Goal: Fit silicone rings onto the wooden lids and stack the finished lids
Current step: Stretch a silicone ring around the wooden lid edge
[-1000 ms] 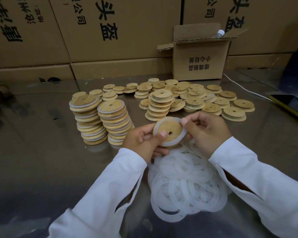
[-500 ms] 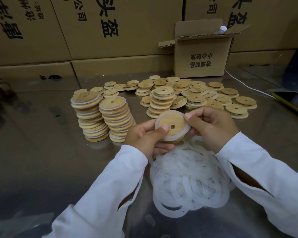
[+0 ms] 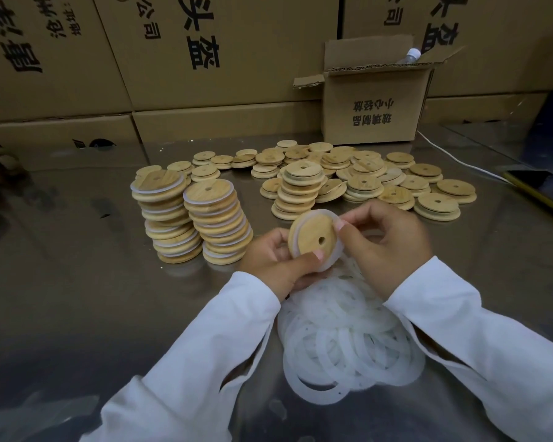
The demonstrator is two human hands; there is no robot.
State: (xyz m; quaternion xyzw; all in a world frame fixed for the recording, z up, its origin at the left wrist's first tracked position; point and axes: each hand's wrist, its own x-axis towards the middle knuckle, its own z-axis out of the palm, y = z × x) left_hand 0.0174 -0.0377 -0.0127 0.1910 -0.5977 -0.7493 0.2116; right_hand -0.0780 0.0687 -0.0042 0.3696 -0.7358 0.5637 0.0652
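Note:
A round wooden lid [image 3: 312, 235] with a small off-centre hole is held tilted above the table, a translucent white silicone ring [image 3: 335, 247] around its rim. My left hand [image 3: 276, 260] grips the lid from below, thumb on its lower edge. My right hand [image 3: 385, 242] pinches the ring at the lid's upper right edge. Under my hands lies a pile of loose silicone rings [image 3: 345, 339]. Two tall stacks of ringed lids [image 3: 192, 218] stand to the left. Bare wooden lids [image 3: 348, 177] lie heaped behind.
An open cardboard box [image 3: 374, 103] with a bottle cap showing stands at the back, before a wall of large cartons [image 3: 205, 52]. A white cable [image 3: 454, 157] and a dark flat device [image 3: 543, 189] lie at the right on the shiny metal table [image 3: 61, 282].
The lid has tipped up more steeply between my hands and my right fingers have shifted along its upper edge on the ring. The view has moved a little closer.

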